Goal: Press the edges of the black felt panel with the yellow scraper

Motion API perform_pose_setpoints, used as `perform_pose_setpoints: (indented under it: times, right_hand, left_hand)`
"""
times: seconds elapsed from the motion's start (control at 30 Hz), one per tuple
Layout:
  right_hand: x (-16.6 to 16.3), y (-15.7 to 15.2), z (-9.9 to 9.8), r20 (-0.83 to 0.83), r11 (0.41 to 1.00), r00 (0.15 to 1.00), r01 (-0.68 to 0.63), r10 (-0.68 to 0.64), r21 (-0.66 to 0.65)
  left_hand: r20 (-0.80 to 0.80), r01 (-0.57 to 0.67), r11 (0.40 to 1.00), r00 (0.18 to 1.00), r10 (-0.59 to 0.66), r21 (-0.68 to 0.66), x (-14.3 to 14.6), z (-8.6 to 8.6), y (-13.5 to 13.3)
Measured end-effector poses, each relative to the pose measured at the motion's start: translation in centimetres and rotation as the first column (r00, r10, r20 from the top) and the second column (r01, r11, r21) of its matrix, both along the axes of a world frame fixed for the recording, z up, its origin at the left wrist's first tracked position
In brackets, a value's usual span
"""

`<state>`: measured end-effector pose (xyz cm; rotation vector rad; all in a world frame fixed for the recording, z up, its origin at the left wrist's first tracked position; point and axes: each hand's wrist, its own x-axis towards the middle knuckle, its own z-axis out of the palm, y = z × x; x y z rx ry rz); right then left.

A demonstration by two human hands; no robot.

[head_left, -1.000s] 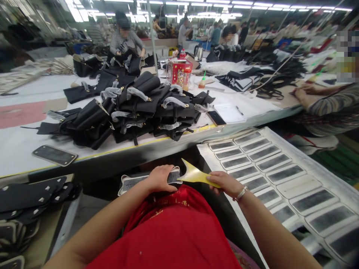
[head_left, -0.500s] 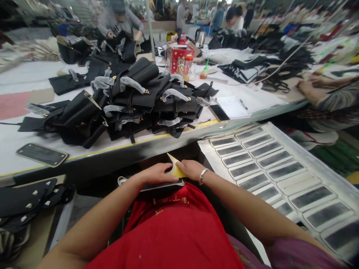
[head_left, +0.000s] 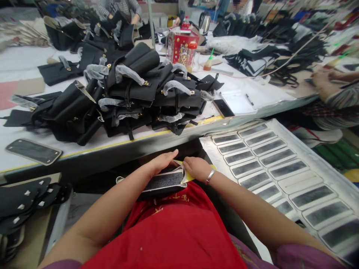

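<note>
The left hand is lying flat, fingers stretched out and together, pressing down on the far edge of a dark rectangular panel that is resting on the person's lap against the red apron, just below the counter. Its grip is spread rather than curled: nothing is being pinched, only held down. The right hand is sitting at the panel's right end, fingers bent and closing on a yellow sheet, which is showing between the two hands and poking out beside the wrist; the thumb is hidden, so the pinch is probably thumb against fingers. The sheet is touching the panel's pale border.

To the right, a light tray is carrying rows of similar dark panels. On the counter a heap of black bags is lying, with a phone just beside it and another flat dark piece near the front edge.
</note>
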<state>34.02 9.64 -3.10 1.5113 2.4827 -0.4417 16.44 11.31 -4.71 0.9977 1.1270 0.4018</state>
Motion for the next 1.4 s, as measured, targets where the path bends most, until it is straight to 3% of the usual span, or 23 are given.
perform_pose_setpoints:
  times: [0.13, 0.33, 0.5, 0.7, 0.93, 1.17, 1.4]
  right_hand:
    - [-1.8, 0.7, -0.4, 0.003, 0.998, 0.998, 0.059, -0.059, 0.002]
    - [-2.1, 0.5, -0.7, -0.002, 0.999, 1.0, 0.02, -0.019, 0.035]
    - [-1.9, 0.1, -0.5, 0.027, 0.997, 0.997, -0.071, 0.07, 0.026]
    - [-2.3, -0.1, 0.0, 0.048, 0.986, 0.986, -0.161, 0.158, 0.048]
    - [-2.7, 0.2, 0.2, 0.05, 0.968, 0.967, -0.249, 0.249, -0.008]
    - [-4.2, 1.1, 0.2, 0.051, 0.925, 0.924, -0.379, 0.378, 0.006]
    - [-8.7, 1.9, 0.5, 0.025, 0.836, 0.837, -0.547, 0.546, 0.057]
  left_hand:
    - [0.041, 0.015, 0.999, 0.999, -0.017, 0.045, -0.2, -0.8, 0.2]
    - [0.077, 0.079, 0.997, 0.994, -0.079, 0.001, -1.0, -0.8, -0.1]
    - [-0.03, 0.183, 0.98, 0.983, -0.181, 0.078, -1.5, -0.9, -0.5]
    - [-0.209, 0.281, 0.948, 0.946, -0.248, 0.148, -2.1, 0.1, -1.4]
    - [-0.3, 0.386, 0.906, 0.897, -0.325, 0.172, -2.8, 0.5, -2.1]
    - [-0.411, 0.472, 0.846, 0.842, -0.35, 0.248, -4.4, 0.7, -2.4]
    - [-0.546, 0.452, 0.862, 0.793, -0.27, 0.231, -8.5, 0.9, -3.9]
